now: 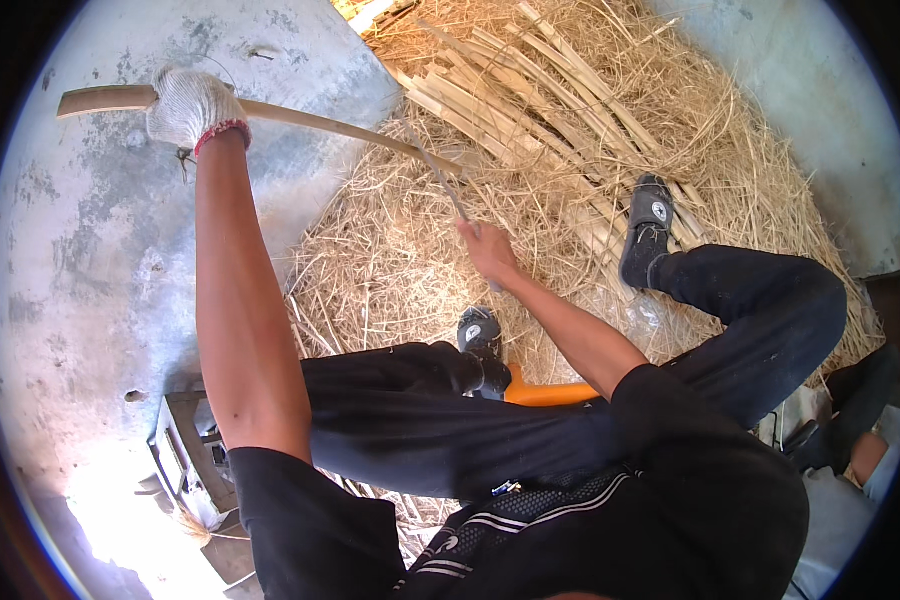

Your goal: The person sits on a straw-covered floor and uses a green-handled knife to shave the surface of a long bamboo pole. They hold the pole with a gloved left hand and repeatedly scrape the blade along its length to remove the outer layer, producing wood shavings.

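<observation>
Two hands in view, one long pale bamboo strip [300, 118], one thin metal blade [448, 185]. The left hand [188, 105], in a white knitted glove with a red cuff, is raised at arm's length to the upper left and clamped around the strip near its broad, flat end. The right hand [488, 250], bare, sits lower and nearer the middle, closed on the handle end of the blade; its fingers are mostly hidden from this angle. The hands are well apart.

The strip runs from the upper left edge, through the gloved fist, then slopes down to the right — tan, smooth, slightly bowed, narrowing toward the point where the blade meets it above the heap.

One heap of dry straw-coloured shavings [390, 260] covers the grey concrete floor [80, 260] ahead. On it lies a stack of split bamboo slats [510, 90], too many and too overlapped to count.

Two black slip-on sandals: one [648, 228] planted on the heap, one [480, 335] closer in — both legs in dark trousers. One orange object [545, 393] shows between the knees, kind unclear.
</observation>
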Available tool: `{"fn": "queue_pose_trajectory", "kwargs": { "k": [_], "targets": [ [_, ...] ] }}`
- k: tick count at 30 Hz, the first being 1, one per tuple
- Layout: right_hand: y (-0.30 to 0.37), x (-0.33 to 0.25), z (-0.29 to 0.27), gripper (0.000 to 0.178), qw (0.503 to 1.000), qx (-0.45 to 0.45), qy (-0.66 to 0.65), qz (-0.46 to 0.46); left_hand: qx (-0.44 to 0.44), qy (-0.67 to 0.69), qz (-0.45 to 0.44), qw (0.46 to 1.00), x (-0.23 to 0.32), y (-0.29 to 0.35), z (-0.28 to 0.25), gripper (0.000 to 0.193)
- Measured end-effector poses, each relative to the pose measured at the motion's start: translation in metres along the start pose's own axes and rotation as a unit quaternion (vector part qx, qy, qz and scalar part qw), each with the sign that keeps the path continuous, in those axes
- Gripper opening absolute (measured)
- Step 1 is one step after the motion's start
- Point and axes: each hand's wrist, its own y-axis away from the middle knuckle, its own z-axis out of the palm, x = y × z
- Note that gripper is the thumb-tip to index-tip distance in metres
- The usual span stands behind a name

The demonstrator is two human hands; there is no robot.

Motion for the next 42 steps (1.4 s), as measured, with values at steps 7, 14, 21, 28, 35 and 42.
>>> {"fn": "queue_pose_trajectory", "kwargs": {
  "k": [7, 14, 21, 28, 35, 42],
  "targets": [
    [-0.017, -0.002, 0.022, 0.059, 0.975, 0.002, -0.156, 0.155, 0.009, 0.018, -0.033, 0.999, -0.001, -0.003, -0.004, 0.031],
    [-0.002, -0.048, 0.003, 0.062, 0.992, -0.052, -0.112, 0.006, -0.048, -0.024, 0.026, 0.998, 0.001, 0.009, 0.000, 0.008],
    [-0.037, 0.001, 0.002, 0.059, 0.993, -0.041, -0.086, 0.066, -0.363, 0.072, -0.071, 0.926, 0.010, -0.006, -0.014, 0.028],
    [-0.011, -0.066, 0.000, 0.051, 0.995, -0.076, -0.026, -0.053, -0.285, 0.053, -0.084, 0.953, 0.018, -0.012, -0.049, 0.039],
    [-0.009, -0.030, 0.010, 0.043, 0.990, 0.031, 0.103, -0.092, -0.290, 0.012, -0.069, 0.955, 0.022, -0.015, -0.081, 0.037],
    [0.022, -0.084, 0.002, 0.038, 0.999, -0.036, 0.022, -0.020, -0.246, 0.042, -0.060, 0.967, 0.025, -0.011, -0.089, 0.036]
  ]
}}
